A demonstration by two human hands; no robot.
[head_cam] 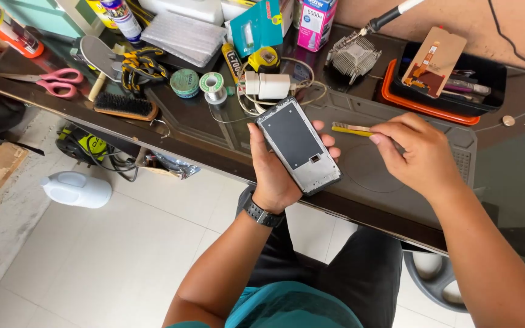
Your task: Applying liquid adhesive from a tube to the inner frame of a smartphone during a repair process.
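L hand [274, 173] grips phone frame [299, 144], R hand [417, 155] pinches yellow brush [352, 129]; pink-white box [315, 23] behind.

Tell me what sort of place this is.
Probably a phone repair bench. The left hand holds an opened phone frame, the right hand a small yellow brush, and a soldering iron and solder spool lie nearby.

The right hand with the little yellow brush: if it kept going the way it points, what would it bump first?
Probably the phone frame in the left hand; the right hand points its yellow brush that way.
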